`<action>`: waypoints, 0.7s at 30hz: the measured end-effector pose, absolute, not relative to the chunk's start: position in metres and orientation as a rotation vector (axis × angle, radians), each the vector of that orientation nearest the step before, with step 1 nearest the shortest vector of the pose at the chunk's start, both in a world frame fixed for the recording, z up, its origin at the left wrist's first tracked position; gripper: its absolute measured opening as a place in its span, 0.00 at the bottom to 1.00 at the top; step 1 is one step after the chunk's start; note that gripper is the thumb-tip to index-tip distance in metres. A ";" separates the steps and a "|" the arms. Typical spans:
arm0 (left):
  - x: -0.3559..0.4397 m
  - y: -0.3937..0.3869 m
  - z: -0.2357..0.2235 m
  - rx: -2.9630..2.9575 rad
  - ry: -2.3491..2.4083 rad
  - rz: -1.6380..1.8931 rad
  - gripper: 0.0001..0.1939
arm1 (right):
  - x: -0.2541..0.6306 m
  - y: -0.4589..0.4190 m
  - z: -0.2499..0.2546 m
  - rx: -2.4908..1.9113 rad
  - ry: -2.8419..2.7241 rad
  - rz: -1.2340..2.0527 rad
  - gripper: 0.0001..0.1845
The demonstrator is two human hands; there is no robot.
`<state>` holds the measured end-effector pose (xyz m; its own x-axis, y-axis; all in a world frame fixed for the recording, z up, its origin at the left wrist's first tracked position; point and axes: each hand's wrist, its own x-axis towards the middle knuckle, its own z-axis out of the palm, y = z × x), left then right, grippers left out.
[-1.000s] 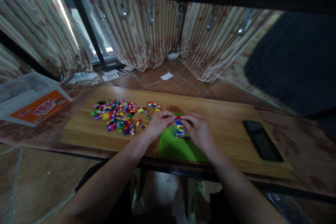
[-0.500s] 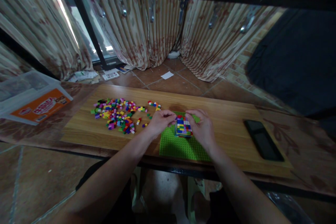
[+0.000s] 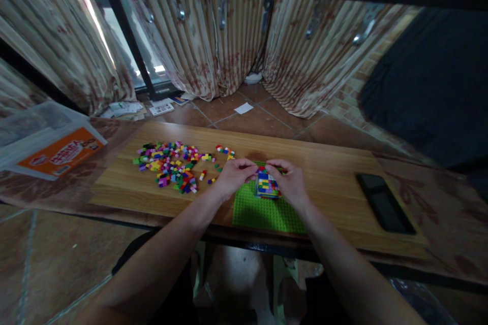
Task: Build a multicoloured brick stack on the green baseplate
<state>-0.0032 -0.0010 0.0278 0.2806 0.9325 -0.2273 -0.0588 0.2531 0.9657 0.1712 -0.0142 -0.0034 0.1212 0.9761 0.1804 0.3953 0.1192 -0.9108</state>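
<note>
A block of multicoloured toy bricks (image 3: 267,186) stands on a green studded baseplate (image 3: 263,216), with blue, yellow, white, red and pink showing on top. My left hand (image 3: 237,175) is at the block's far left corner, thumb and fingers pinched together. At the far right corner my right hand (image 3: 290,183) reaches over the block, its fingers also closed in a pinch and partly covering the top. Whatever lies between the fingertips of either hand is too small to make out.
Left of the baseplate lies a pile of loose bricks (image 3: 168,165) on the wooden board (image 3: 324,172). A black phone-like device (image 3: 384,203) rests at the right. A clear plastic box (image 3: 49,137) with an orange label stands at far left. Striped curtains (image 3: 229,51) hang behind.
My right hand has shifted slightly left over the far edge of the block, bringing its fingertips closer to my left hand. The left hand stays in nearly the same place.
</note>
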 end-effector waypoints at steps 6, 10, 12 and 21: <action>-0.003 0.000 0.027 1.085 1.048 0.873 0.06 | 0.169 -0.016 0.002 -1.383 -1.389 0.829 0.15; -0.003 0.000 0.027 1.077 1.046 0.872 0.05 | 0.167 -0.018 0.006 -1.333 -1.295 0.922 0.15; -0.003 0.000 0.027 1.069 1.045 0.878 0.05 | 0.166 -0.019 0.007 -1.314 -1.257 1.001 0.15; -0.004 -0.001 0.030 1.044 1.027 0.880 0.04 | 0.165 -0.018 0.005 -1.290 -1.191 1.193 0.16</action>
